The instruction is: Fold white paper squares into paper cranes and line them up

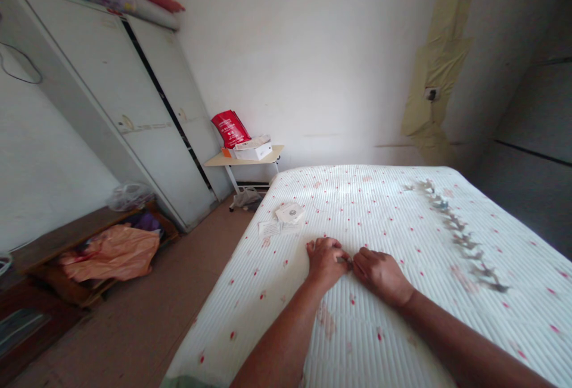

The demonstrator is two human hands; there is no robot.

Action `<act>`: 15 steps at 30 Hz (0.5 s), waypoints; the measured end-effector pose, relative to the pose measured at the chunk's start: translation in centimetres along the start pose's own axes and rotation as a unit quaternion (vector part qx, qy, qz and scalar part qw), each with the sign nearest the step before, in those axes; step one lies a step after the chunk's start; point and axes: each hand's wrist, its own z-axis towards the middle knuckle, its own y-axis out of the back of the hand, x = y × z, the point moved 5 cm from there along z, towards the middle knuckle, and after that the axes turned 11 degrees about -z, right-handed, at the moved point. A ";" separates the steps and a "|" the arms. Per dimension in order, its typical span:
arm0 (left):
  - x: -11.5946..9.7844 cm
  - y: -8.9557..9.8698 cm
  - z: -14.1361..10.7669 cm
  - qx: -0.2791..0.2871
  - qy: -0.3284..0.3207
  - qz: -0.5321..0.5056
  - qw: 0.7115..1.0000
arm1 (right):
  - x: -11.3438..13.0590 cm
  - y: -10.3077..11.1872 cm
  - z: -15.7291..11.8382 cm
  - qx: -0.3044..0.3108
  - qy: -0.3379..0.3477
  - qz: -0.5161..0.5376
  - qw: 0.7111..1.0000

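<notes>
Both hands meet over the middle of a white ribbed bedspread (357, 328) with red dots. My left hand (327, 260) has its thumb and index finger pinched at a tiny dark item, too small to name. Touching or nearly touching it from the right is my right hand (379, 273), its fingers curled and closed; what they grip is hidden. Beyond my left hand lie a pale round packet (290, 213) and a printed paper slip (269, 229). On the right side of the bed runs a row of several small greyish objects (462, 238), blurred.
A small table (217, 161) past the bed's far left corner holds a red bag (230, 129) and a white box (254, 151). Grey cabinets (98, 78) stand at the left, above a low wooden shelf with an orange cloth (114, 251). A wall socket (431, 94) is behind the bed.
</notes>
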 end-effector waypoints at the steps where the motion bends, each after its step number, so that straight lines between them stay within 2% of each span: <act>1: 0.0 0.0 0.0 0.004 0.004 0.003 1.000 | 0.1 0.0 0.1 0.000 0.003 0.001 1.000; 10: 0.1 -0.1 0.0 0.004 0.005 0.004 1.000 | 0.4 0.7 0.4 -0.005 0.032 0.003 0.999; 15: 0.2 -0.1 0.0 -0.012 -0.012 -0.012 1.000 | -0.8 0.9 -0.9 0.000 -0.013 -0.030 0.999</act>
